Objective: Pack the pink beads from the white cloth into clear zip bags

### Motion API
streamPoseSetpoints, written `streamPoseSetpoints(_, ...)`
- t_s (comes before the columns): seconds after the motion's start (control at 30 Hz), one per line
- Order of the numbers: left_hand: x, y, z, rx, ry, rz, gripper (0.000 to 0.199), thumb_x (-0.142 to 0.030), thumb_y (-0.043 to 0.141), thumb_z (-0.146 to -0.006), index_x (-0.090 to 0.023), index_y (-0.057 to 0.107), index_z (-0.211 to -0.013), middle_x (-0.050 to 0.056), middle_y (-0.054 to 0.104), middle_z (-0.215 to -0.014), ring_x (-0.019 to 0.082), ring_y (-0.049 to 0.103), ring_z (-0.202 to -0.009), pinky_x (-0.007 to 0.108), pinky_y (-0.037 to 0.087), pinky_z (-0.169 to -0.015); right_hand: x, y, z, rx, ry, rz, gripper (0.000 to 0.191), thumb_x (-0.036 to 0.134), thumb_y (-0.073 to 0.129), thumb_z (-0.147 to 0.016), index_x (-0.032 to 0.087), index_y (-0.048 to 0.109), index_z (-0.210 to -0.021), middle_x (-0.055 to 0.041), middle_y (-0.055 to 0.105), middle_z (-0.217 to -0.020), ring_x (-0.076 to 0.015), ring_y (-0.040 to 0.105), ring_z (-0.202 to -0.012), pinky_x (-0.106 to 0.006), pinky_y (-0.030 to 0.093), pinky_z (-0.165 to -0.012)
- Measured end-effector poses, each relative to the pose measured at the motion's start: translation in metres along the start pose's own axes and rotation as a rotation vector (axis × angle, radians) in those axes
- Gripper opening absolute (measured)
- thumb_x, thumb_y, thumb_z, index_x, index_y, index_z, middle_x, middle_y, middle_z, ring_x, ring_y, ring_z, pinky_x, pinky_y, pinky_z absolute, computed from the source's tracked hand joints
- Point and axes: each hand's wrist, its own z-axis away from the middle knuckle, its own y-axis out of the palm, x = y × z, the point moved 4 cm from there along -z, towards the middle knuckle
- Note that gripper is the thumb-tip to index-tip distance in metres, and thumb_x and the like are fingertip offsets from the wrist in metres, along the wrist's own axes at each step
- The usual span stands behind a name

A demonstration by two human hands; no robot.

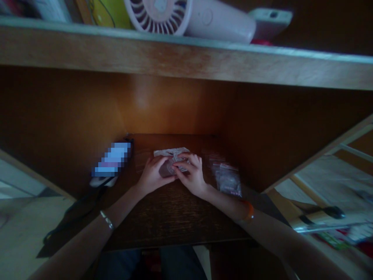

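Transparent plastic piece (pixel 166 168) sits grasped between left hand (pixel 152 175) and right hand (pixel 194 177), frame centre, handling unfinished; zip bags (pixel 229 179) lie ungrasped, centre-right.

Left hand (pixel 155 173) and right hand (pixel 192 171) together, fingers curled

That fan (pixel 221 20) is pale pinkish white, and the wristband (pixel 250 210) glows orange. The desk (pixel 175 217) shows dark brown, streaky grain; the cubby's back wall (pixel 175 105) looks warmer, orange-brown. The bracelet (pixel 107 219) is silvery.
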Motion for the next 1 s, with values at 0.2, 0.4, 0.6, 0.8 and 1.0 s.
streamPoseSetpoints(0.2,-0.002,0.001,-0.001,-0.026,-0.003,0.136,0.045,-0.031,0.073,-0.067,-0.023,0.052,-0.106,0.006,0.064,-0.103,0.025,0.059,-0.096,0.043,0.044,-0.085,0.002,0.003,0.002,0.037,0.012,-0.090,0.017,0.031,0.053,-0.088,0.027,0.069,-0.090,-0.0013,0.059,-0.113,-0.0194,0.051,-0.108,-0.039,0.035,-0.094)
streamPoseSetpoints(0.4,0.000,0.000,-0.001,-0.078,-0.046,0.200,0.048,-0.032,0.074,-0.066,-0.021,0.051,-0.107,0.007,0.063,-0.104,0.024,0.060,-0.094,0.041,0.048,-0.082,-0.003,0.001,0.000,-0.038,0.072,-0.193,0.013,0.032,0.061,-0.083,0.023,0.068,-0.076,-0.0034,0.061,-0.106,-0.0200,0.054,-0.104,-0.039,0.038,-0.090)
streamPoseSetpoints(0.6,0.002,0.002,0.000,-0.046,-0.040,0.202,0.052,-0.026,0.073,-0.066,-0.022,0.049,-0.113,0.008,0.061,-0.109,0.024,0.058,-0.098,0.041,0.047,-0.084,-0.003,0.011,-0.001,0.143,0.062,-0.249,0.014,0.037,0.064,-0.080,0.024,0.068,-0.082,0.0004,0.068,-0.089,-0.0178,0.059,-0.091,-0.040,0.035,-0.091)
streamPoseSetpoints(0.8,0.006,0.002,-0.001,-0.043,-0.084,0.242,0.055,-0.027,0.075,-0.065,-0.021,0.050,-0.113,0.009,0.061,-0.107,0.024,0.059,-0.095,0.041,0.048,-0.083,-0.007,0.017,-0.002,0.159,0.014,-0.385,0.012,0.030,0.062,-0.081,0.023,0.067,-0.074,0.0020,0.068,-0.073,-0.0147,0.060,-0.076,-0.036,0.042,-0.085)
streamPoseSetpoints(1.0,0.009,0.001,-0.002,-0.076,-0.259,0.436,0.033,-0.036,0.063,-0.077,-0.020,0.056,-0.105,0.006,0.065,-0.099,0.019,0.062,-0.090,0.034,0.050,-0.080,-0.029,0.023,-0.004,0.055,0.223,-0.466,0.015,0.027,0.052,-0.085,0.019,0.063,-0.077,-0.0013,0.065,-0.073,-0.0151,0.060,-0.068,-0.030,0.048,-0.067)
